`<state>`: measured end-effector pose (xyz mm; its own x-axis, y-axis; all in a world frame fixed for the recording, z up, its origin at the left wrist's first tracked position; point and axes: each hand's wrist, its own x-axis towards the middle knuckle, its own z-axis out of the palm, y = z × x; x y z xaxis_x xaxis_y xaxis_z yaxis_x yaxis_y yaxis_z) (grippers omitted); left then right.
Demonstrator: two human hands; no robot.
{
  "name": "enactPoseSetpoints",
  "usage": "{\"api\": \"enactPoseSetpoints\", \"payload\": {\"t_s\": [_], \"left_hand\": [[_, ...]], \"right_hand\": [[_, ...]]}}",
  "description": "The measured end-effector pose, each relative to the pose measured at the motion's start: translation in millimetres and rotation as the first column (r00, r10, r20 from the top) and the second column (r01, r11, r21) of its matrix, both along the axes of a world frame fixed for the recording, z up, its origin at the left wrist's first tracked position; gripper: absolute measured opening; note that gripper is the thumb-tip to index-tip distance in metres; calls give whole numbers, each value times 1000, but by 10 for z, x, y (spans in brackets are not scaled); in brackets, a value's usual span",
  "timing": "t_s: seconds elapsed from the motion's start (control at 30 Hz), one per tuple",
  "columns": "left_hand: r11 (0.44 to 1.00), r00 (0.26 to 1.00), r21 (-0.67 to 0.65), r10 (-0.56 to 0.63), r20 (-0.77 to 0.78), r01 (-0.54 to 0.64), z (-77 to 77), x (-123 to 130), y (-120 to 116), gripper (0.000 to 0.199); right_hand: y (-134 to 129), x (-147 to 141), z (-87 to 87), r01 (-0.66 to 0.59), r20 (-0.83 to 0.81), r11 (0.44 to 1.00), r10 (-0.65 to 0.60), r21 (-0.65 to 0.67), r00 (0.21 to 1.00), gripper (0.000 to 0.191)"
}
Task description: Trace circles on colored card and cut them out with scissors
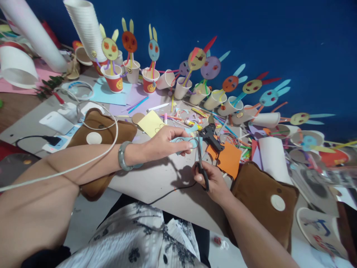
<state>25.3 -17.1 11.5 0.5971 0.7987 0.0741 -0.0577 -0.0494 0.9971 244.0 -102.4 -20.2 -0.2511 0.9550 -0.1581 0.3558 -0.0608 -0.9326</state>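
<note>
My left hand (pixel 170 143) pinches a piece of light blue paper (pixel 181 145) above the middle of the table. Pencilled lines seem to show on the paper. My right hand (pixel 213 182) is closed round the black handles of a pair of scissors (pixel 199 156), whose blades point away from me and meet the paper's right edge. Just beyond the blades lies a black hot glue gun (pixel 211 137). Orange paper (pixel 229 158) sits right of the scissors, and a yellow sheet (pixel 152 123) with drawn outlines lies behind my left hand.
Paper cups (pixel 113 79) with rabbit-faced paper figures line the blue wall (pixel 251 33). Brown cushions (pixel 264 203) lie on both sides. A white cable (pixel 106 150) crosses over my left forearm from a power strip (pixel 63 139). Paper scraps and markers litter the table (pixel 167 186).
</note>
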Motion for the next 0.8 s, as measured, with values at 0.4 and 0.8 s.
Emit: {"api": "enactPoseSetpoints", "payload": {"t_s": [0.4,0.8], "left_hand": [[999,999,-19,33,-18,-34,49,5,-15,19],[997,999,-58,52,2,-52,40,3,-16,18]], "right_hand": [[-5,14,-15,9,-17,1000,-9,-1,1000,64],[-5,12,-15,5,-22,1000,-5,3,1000,64]]}}
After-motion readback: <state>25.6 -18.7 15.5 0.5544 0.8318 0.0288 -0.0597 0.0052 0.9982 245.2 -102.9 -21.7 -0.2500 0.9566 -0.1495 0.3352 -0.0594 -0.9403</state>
